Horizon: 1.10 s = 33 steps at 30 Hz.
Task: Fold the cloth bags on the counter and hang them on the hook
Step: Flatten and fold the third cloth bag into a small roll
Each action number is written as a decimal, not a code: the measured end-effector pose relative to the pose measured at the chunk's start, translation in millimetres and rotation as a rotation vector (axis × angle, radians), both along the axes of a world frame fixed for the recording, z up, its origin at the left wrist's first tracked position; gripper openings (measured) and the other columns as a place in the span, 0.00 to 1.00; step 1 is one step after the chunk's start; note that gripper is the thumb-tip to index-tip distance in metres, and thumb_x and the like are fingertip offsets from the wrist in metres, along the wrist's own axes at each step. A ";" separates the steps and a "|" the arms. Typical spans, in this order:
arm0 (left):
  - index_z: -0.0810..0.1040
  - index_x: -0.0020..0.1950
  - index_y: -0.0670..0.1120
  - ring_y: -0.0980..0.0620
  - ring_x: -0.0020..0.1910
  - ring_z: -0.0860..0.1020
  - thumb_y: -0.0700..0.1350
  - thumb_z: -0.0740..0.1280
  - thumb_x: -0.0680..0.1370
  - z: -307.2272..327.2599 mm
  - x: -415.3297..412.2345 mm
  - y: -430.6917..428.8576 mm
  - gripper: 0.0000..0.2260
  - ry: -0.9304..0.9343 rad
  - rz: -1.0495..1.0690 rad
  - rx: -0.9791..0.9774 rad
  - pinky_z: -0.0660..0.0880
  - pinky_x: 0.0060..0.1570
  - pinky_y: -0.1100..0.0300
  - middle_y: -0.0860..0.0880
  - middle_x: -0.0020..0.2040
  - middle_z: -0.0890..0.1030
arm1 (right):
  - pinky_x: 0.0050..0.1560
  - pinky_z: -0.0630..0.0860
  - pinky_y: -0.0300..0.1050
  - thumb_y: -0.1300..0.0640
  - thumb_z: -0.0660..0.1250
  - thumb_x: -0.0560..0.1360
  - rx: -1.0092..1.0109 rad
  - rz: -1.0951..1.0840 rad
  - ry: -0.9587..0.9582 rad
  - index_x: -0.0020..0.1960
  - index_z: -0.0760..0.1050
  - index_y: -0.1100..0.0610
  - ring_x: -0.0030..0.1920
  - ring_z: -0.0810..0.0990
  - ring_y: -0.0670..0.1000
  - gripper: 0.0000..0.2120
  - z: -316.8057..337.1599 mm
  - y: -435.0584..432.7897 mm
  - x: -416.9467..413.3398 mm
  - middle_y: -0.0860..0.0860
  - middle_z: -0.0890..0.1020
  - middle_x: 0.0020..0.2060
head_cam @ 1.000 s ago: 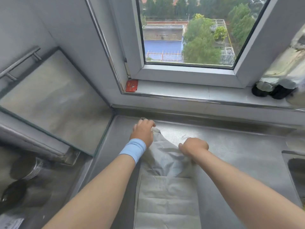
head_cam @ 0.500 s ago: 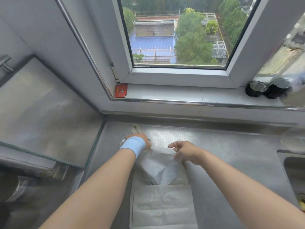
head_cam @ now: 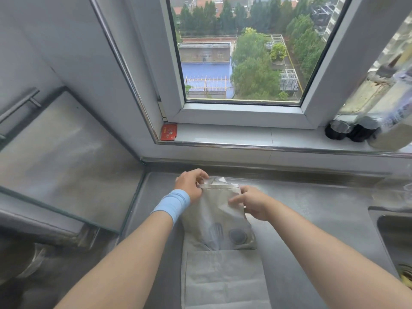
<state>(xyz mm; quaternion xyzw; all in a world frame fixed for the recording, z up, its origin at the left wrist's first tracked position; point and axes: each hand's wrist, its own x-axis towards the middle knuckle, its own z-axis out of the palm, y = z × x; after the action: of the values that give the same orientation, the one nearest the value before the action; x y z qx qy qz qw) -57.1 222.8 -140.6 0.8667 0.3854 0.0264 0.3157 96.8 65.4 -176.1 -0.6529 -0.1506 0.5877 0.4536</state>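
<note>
Far left: metal bar handle on the wall, with a tilted grey panel below it. Under the panel are dark round shapes, too blurred to name.

Red card sits in the left corner of the window sill, against the frame of the window.

Left hand, with a light blue wristband, has its fingers curled round the far left corner of the cloth bag, gripping its hemmed top edge.

Cloth bag: pale grey, centre of the steel counter, between the two hands. Mouth faces the window. Two dark round prints near its near end. Something pale shows just past the hem; could be a strap or the lining, can't tell. Contents not visible.

Its near end overlaps the far edge of a second cloth bag, which lies flat on the counter, close to the person. Nothing can be seen inside that one either.

Right hand: fingers lie across the cloth bag's right edge near the top. The thumb is hidden, so press or pinch can't be told.

Right end of the sill: dark-capped bottles on their sides, contents unclear.

Far right: sink set into the counter. A yellowish thing lies at its near edge, too blurred to name.
</note>
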 end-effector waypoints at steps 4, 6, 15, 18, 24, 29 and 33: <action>0.76 0.55 0.54 0.50 0.56 0.70 0.35 0.65 0.71 -9.2 -3.1 -0.1 0.18 0.017 0.059 0.288 0.67 0.58 0.57 0.53 0.53 0.75 | 0.36 0.74 0.44 0.71 0.67 0.66 0.030 -0.313 -0.396 0.39 0.80 0.54 0.36 0.77 0.50 0.12 4.2 8.8 3.5 0.49 0.82 0.34; 0.76 0.50 0.53 0.48 0.56 0.72 0.37 0.63 0.72 -17.9 -6.7 -1.3 0.13 0.030 0.070 0.265 0.69 0.56 0.56 0.52 0.51 0.75 | 0.38 0.76 0.46 0.62 0.69 0.66 -0.048 -0.336 -0.590 0.39 0.80 0.51 0.36 0.79 0.50 0.07 1.0 9.8 9.7 0.46 0.83 0.34; 0.65 0.71 0.60 0.45 0.72 0.59 0.48 0.61 0.75 -67.9 -28.5 -12.4 0.24 0.677 -0.292 0.080 0.62 0.68 0.52 0.50 0.74 0.60 | 0.34 0.65 0.47 0.46 0.70 0.71 -0.280 -0.062 -1.001 0.36 0.65 0.51 0.39 0.76 0.54 0.16 -11.3 14.0 27.5 0.47 0.76 0.33; 0.74 0.65 0.57 0.45 0.68 0.62 0.46 0.61 0.76 -66.3 -14.3 -13.9 0.18 0.631 -0.219 0.210 0.62 0.65 0.54 0.48 0.67 0.66 | 0.38 0.69 0.47 0.48 0.73 0.66 -0.348 0.088 -0.816 0.37 0.68 0.52 0.39 0.77 0.52 0.15 -12.1 6.3 36.5 0.47 0.78 0.35; 0.75 0.61 0.56 0.46 0.64 0.69 0.45 0.61 0.77 -66.0 39.3 -31.0 0.14 0.319 -0.340 0.155 0.67 0.62 0.54 0.51 0.62 0.70 | 0.27 0.69 0.38 0.63 0.65 0.64 -0.390 0.049 -0.698 0.32 0.68 0.54 0.26 0.78 0.53 0.08 -22.6 -14.8 40.3 0.50 0.76 0.25; 0.71 0.67 0.58 0.46 0.67 0.66 0.46 0.56 0.80 -70.1 80.3 -59.9 0.17 0.434 -0.495 0.022 0.68 0.62 0.50 0.49 0.67 0.70 | 0.29 0.70 0.38 0.62 0.68 0.69 -0.208 -0.181 -0.683 0.41 0.73 0.55 0.30 0.78 0.51 0.05 -24.9 -8.7 32.3 0.49 0.78 0.31; 0.75 0.64 0.55 0.44 0.63 0.73 0.50 0.54 0.81 -66.7 111.0 -59.2 0.15 0.418 -0.312 -0.086 0.70 0.61 0.53 0.48 0.64 0.76 | 0.39 0.77 0.46 0.55 0.65 0.74 -0.189 -0.226 -0.658 0.47 0.75 0.50 0.37 0.82 0.53 0.03 -28.3 -18.4 43.9 0.50 0.81 0.36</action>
<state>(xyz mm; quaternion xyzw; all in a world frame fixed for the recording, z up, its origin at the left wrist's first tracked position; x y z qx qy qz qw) 53.9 163.7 -207.3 0.8880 0.3046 -0.2188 0.2660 140.8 47.0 -204.4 -0.8587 -0.1604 0.3037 0.3804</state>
